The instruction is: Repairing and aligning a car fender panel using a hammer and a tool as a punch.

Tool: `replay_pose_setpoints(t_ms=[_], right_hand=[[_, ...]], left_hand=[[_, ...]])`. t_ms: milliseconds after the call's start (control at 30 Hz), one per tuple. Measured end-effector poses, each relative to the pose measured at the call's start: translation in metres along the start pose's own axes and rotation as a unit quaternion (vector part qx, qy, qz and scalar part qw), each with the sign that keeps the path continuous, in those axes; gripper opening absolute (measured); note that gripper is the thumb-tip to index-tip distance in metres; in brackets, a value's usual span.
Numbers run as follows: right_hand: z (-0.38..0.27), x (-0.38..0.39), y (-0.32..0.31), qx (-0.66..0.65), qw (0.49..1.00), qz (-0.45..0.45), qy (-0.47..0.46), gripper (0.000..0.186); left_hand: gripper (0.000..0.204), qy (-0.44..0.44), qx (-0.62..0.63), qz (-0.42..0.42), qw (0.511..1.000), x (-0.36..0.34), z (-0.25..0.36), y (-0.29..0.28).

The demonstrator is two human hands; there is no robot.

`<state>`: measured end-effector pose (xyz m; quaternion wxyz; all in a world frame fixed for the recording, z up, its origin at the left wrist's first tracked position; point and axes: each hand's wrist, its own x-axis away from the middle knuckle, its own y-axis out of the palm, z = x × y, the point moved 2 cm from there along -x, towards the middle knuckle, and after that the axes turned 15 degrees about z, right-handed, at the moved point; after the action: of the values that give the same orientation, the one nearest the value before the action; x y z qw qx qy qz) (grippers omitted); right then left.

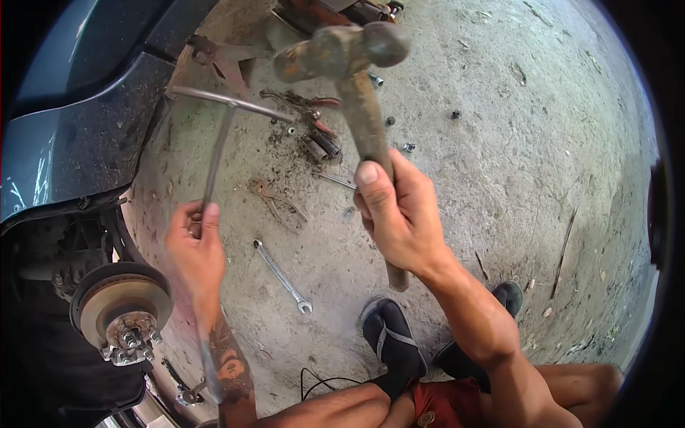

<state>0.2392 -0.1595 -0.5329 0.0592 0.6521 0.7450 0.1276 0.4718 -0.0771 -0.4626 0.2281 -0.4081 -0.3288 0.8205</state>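
Observation:
My right hand (401,217) is closed round the wooden handle of a ball-peen hammer (362,107). Its worn, rust-marked head is raised high and slightly blurred. On the left, my left hand (194,239) grips the shaft of a metal T-handle wrench (220,146), whose crossbar points up and away. The wrench's lower end runs down along my left forearm and is hard to make out. A combination wrench (283,277) lies on the ground between my hands, below a pair of rusty pliers (275,203).
At left are a dark car body panel (78,135) and a brake disc (123,307) on its hub with studs. Sockets (325,146), red-handled pliers (314,102) and dirt lie on the concrete (499,171). A jack stand (227,63) stands beyond. My sandalled foot (391,332) is near.

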Motion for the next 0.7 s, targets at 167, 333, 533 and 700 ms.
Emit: replay_pose_setpoints(t_ms=[167, 333, 533, 700], right_hand=[[-0.008, 0.002, -0.012, -0.021, 0.999, 0.037, -0.016, 0.032], [-0.009, -0.001, -0.020, -0.032, 0.998, 0.049, 0.013, 0.032], [0.002, 0.000, -0.016, -0.024, 0.999, 0.029, 0.014, 0.033], [0.008, 0.001, -0.014, -0.006, 1.000, 0.014, 0.006, 0.033]], left_hand=[[0.023, -0.007, -0.047, -0.083, 0.995, 0.007, 0.002, 0.002], [0.022, 0.065, -0.059, -0.074, 0.993, 0.001, -0.001, -0.002], [0.023, 0.117, -0.112, 0.066, 0.985, -0.014, 0.016, -0.016], [0.022, 0.162, -0.141, 0.126, 0.969, -0.016, 0.021, -0.017]])
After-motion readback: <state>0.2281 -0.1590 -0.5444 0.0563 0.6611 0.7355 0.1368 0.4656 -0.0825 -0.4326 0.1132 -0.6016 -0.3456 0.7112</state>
